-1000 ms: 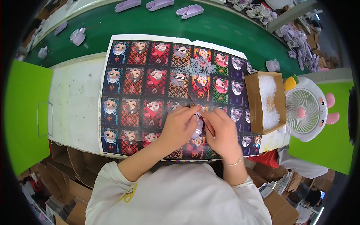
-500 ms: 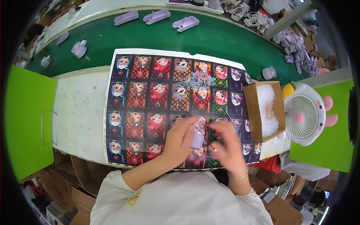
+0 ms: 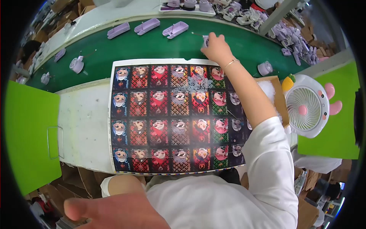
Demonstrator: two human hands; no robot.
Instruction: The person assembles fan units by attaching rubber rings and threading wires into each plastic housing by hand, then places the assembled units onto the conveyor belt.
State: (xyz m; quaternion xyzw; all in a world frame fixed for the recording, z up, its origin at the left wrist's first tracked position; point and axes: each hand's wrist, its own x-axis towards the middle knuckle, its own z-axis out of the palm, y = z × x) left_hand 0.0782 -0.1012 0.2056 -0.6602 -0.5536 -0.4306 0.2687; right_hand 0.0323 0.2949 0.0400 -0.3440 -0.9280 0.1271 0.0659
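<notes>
My right hand reaches far out over the green conveyor belt. Its fingers are closed around a small lilac plastic part, mostly covered by the hand, with a thin wire sticking out to the left. Low in the view, close to the camera, my left hand is held out with the thumb apart; nothing shows in it, and its fingertips are partly cut off. A printed sheet of cartoon cards covers the worktable. On it lies a cluster of small clear rings.
Lilac trays and round lilac housings sit along the belt. My right forearm passes over a cardboard box of white material. Beside it stands a white fan with pink ears. Green panels flank the table.
Both hands were together over the sheet around a lilac part with a dark wire. My right hand has moved forward to the belt; my left hand has drawn back toward my body.
</notes>
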